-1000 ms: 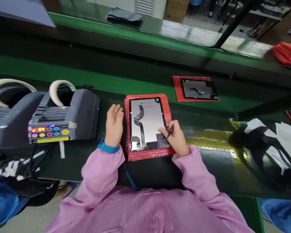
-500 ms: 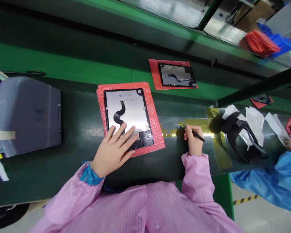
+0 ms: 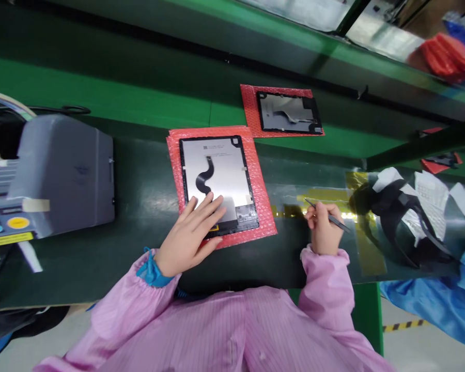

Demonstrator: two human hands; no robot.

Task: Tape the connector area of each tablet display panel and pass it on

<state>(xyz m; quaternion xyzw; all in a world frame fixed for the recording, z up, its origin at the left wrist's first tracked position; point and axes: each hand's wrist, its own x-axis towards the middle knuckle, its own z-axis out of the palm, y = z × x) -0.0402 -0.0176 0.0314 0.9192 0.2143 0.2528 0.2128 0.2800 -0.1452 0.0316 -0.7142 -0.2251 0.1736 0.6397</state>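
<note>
A tablet display panel lies silver back up on red bubble-wrap bags. From its upper part a black wavy flex cable runs down toward my fingers. My left hand rests over the panel's lower left part, open with fingers stretched out, and hides that corner. Right of the panel, my right hand is closed around dark tweezers. Their pointed tip is at the yellow tape strips on the bench, and I cannot tell whether it touches.
A grey tape dispenser machine stands at the left. Behind, a second panel lies on red bubble wrap. To the right are a black strap-like item and crumpled white paper. A co-worker's blue sleeve is at the right edge.
The view has shifted, so most things sit further right. My left hand has slid slightly down the panel, uncovering more of its lower edge. The tweezers stay in my right hand by the tape.
</note>
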